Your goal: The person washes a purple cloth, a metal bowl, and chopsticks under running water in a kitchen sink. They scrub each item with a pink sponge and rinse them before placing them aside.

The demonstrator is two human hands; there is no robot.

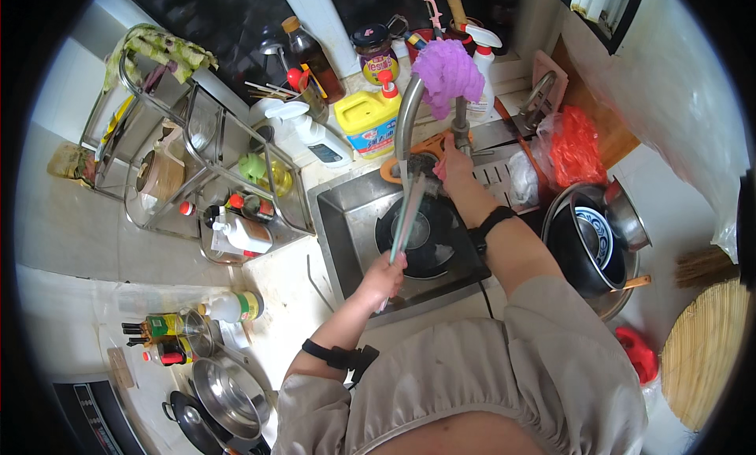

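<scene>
My left hand [385, 280] grips a thin, flat, pale green-edged object [407, 221], seen almost edge-on and tilted over the steel sink [348, 242]. Its upper end is under the curved steel faucet [409, 115], where a pale stream like running water comes down. Beneath it in the sink sits a dark round pan-like thing [390, 242]. Behind the sink, my right hand [455, 166] reaches to the faucet's base, beside an orange-rimmed item [434, 142]. Whether its fingers hold anything is hidden. A purple cloth [447, 77] hangs over the faucet's top.
Left of the sink stands a wire rack [218, 165] with bottles. A yellow jug [369, 121] and a white spray bottle [313, 136] line the back. At right, a black bowl [570, 260] holds a patterned bowl [601, 233], near a red plastic bag [576, 148]. Steel pan [230, 396] lies lower left.
</scene>
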